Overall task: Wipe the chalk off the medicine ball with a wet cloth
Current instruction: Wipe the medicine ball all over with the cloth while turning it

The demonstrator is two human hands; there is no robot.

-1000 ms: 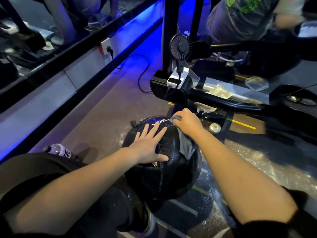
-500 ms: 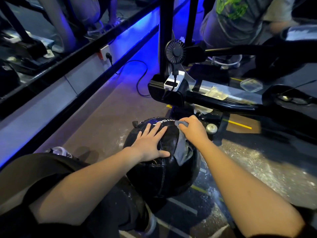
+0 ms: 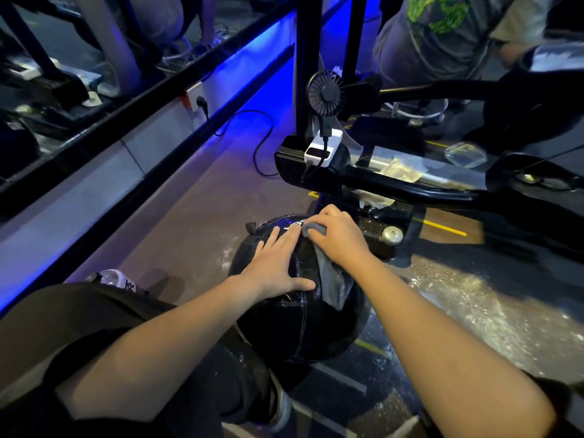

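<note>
A black medicine ball [image 3: 294, 327] with white lettering on its far side sits on the wet floor in front of my knee. My left hand [image 3: 275, 267] lies flat on its top, fingers spread and straight. My right hand [image 3: 338, 235] grips a grey wet cloth [image 3: 331, 279] on the ball's upper far right side, next to my left fingertips. The cloth's loose end hangs down the ball below my wrist. The ball's skin shines wet.
A black machine frame [image 3: 395, 188] with a small fan [image 3: 325, 93] and a white power bank [image 3: 322, 150] stands just behind the ball. A cable [image 3: 262, 143] runs to a wall socket. A water bottle [image 3: 113, 278] lies by my left knee. Another person [image 3: 442, 33] crouches at the back.
My right hand slid the cloth up and leftward across the ball's far side, closer to my left fingertips. My left hand stayed flat on the ball's top.
</note>
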